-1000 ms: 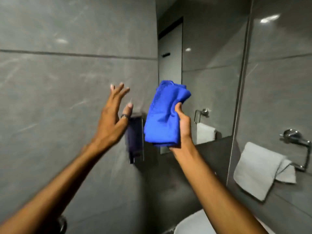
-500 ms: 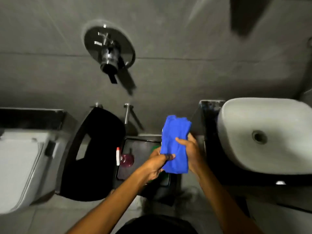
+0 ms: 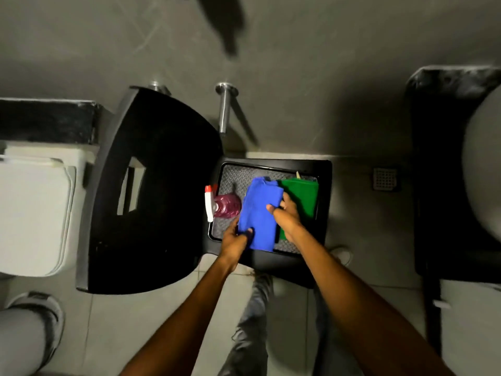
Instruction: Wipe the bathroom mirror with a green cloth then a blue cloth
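Observation:
I look straight down at a black tray [image 3: 324, 185] on the floor. Both my hands hold a folded blue cloth [image 3: 259, 210] just over the tray. My left hand [image 3: 235, 240] grips its near left corner. My right hand [image 3: 286, 217] pinches its right edge. A folded green cloth [image 3: 303, 199] lies flat in the tray to the right, partly under my right hand. A spray bottle of pink liquid [image 3: 226, 206] with a white and red nozzle lies in the tray's left side. The mirror is out of view.
A black stool [image 3: 151, 191] stands left of the tray, against a white toilet [image 3: 32, 210]. A white basin [image 3: 482, 175] on a dark counter is at the right edge. A chrome pipe [image 3: 224, 109] juts from the grey wall. A floor drain [image 3: 385, 179] sits right of the tray.
My view swung down from the mirror to the floor. My left hand joined the right on the blue cloth, and both lowered it to the tray beside the green cloth.

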Demonstrator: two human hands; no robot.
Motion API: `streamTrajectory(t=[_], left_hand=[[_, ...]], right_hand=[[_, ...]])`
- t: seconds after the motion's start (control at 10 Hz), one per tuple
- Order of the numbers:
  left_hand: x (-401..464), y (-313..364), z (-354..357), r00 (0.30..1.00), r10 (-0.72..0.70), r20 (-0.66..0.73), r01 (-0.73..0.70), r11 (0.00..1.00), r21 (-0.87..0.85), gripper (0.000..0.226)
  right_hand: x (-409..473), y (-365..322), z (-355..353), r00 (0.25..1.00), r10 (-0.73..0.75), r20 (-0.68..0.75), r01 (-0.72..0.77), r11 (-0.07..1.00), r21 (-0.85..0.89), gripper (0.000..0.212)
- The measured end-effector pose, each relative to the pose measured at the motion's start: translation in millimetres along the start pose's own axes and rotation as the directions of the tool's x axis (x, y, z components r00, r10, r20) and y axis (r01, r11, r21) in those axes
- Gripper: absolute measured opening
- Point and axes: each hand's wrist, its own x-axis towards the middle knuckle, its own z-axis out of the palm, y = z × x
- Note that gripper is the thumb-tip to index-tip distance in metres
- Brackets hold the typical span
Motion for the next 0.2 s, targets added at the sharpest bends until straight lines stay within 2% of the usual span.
streamTrajectory(t=[0.1,0.2], left_hand=[[6,13,-11,0.997,0.074,-0.011,-0.069,0.959,0.276,0.057],[-15,19,-4,0.978,0.184,0.103,-0.21,0.864,0.457,0.06]], right_hand=[[2,-7,8,0.996,0.073,0.048,-0.068,0.994,-0.085,0.068],[-24,-12,-2,0.997,0.015,-0.071,-0.035,0.952,-0.305,0.07]])
